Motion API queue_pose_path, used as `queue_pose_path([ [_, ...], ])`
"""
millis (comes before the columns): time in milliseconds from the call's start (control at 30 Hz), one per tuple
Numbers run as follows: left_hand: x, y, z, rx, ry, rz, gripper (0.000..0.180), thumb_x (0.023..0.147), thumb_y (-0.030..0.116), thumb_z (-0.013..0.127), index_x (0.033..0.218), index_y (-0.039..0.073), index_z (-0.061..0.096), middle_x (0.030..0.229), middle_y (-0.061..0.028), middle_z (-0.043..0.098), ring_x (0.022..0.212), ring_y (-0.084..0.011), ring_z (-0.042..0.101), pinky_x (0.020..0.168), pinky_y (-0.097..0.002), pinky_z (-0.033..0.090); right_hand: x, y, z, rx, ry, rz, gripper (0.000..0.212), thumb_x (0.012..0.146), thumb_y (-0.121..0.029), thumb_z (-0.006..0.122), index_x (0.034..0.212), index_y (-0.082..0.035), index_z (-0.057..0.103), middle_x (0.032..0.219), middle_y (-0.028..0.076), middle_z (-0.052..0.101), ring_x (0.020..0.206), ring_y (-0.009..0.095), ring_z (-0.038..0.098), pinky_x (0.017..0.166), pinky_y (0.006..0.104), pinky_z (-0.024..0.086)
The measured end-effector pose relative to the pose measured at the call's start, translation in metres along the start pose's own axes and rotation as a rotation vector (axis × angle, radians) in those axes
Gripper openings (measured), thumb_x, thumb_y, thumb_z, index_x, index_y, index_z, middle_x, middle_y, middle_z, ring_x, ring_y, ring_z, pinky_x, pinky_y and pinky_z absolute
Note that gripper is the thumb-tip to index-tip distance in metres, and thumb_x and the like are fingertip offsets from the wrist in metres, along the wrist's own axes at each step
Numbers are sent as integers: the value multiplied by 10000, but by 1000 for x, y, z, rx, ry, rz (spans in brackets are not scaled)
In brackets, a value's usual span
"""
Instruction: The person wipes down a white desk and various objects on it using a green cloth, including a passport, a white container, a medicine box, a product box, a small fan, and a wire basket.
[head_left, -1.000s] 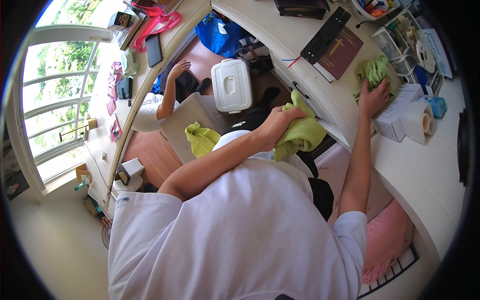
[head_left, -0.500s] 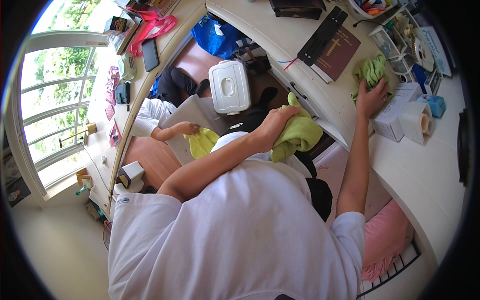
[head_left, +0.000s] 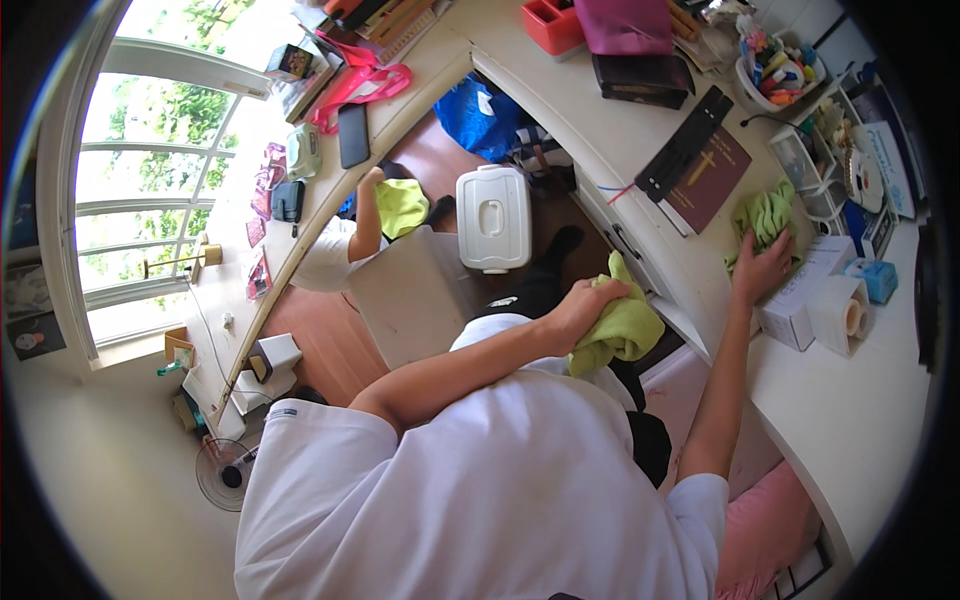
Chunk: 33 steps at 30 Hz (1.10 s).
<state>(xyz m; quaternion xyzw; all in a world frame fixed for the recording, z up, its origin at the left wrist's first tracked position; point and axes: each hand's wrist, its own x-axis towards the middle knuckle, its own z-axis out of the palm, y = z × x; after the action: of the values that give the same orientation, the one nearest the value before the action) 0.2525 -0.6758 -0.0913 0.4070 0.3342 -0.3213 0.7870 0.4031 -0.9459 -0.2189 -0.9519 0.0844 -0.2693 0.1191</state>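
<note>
While the left hand [head_left: 585, 312] holds a folded green cloth [head_left: 624, 335] just past three o'clock of centre, grip closed over its upper side, the right hand [head_left: 763, 270] lies on a crumpled green cloth [head_left: 766, 215] on the table [head_left: 830, 400], between two and three; whether that grip is clenched, cannot tell. Maroon book [head_left: 718, 172] at the right hand's eleven o'clock, white carton [head_left: 790, 325] at its four.

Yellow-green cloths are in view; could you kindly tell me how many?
3: one cloth is in the left hand, a second cloth is under the right hand on the desk, and a third cloth is beside the other person's forearm. More may be hidden.
</note>
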Motion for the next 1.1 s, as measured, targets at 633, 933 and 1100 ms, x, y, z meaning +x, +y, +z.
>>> queue_pose_path([
  [633, 2, 5, -4, -47, 27, -8, 328, 823, 280, 543, 965, -14, 576, 851, -106, 620, 711, -201, 623, 633, -327, 512, -2, 5, 7, 23, 15, -15, 644, 802, -403, 614, 1309, -69, 401, 1325, 207, 409, 1154, 400, 430, 935, 477, 377],
  [933, -3, 6, 9, 137, -96, 3, 312, 794, 252, 583, 969, -6, 588, 860, -85, 623, 742, -164, 611, 686, -286, 495, 0, 12, 5, 7, 34, -31, 665, 798, -439, 606, 1302, -51, 411, 1307, 213, 427, 1127, 396, 457, 935, 475, 368],
  [1100, -6, 15, 11, 180, -135, 47, 284, 819, 209, 591, 1036, 27, 564, 885, -52, 618, 749, -135, 610, 687, -271, 494, 2, 10, 7, -77, -19, -38, 673, 792, -420, 589, 1308, -47, 372, 1311, 211, 422, 1124, 397, 453, 943, 477, 360],
])
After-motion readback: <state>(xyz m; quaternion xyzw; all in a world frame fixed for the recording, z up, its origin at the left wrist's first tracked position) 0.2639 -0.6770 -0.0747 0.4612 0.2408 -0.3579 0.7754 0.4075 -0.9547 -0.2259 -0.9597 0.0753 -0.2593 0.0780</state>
